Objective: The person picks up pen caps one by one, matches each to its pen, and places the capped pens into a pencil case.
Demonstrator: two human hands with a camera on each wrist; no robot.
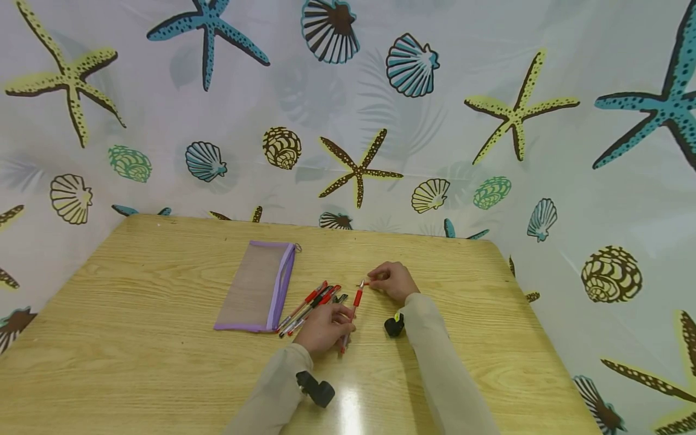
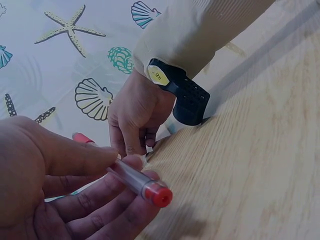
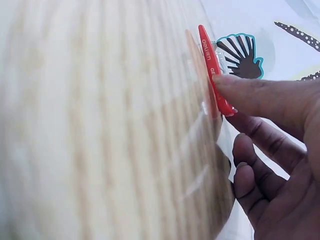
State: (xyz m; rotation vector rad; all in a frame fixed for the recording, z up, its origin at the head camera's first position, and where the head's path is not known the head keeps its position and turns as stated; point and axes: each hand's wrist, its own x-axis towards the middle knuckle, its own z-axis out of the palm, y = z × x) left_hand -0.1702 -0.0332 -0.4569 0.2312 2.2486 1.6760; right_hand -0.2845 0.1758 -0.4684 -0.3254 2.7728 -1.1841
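My left hand (image 1: 322,329) pinches a red gel pen (image 1: 357,298) by its clear barrel, tip pointing away from me and uncapped. In the left wrist view, the red end plug (image 2: 161,196) of that pen faces the camera, thumb on one side of the barrel and fingers on the other. My right hand (image 1: 396,281), just beyond the pen's tip, holds a red pen cap (image 3: 211,65) between thumb and index finger, close over the table. Left of my left hand lies a loose bunch of red and black gel pens (image 1: 307,309), partly hidden by that hand.
A mesh zip pouch (image 1: 252,287) with purple edging lies flat left of the pens. The wooden table (image 1: 147,338) ends at a patterned sheet (image 1: 244,169) behind and at the sides. Each wrist wears a small black camera (image 1: 316,389).
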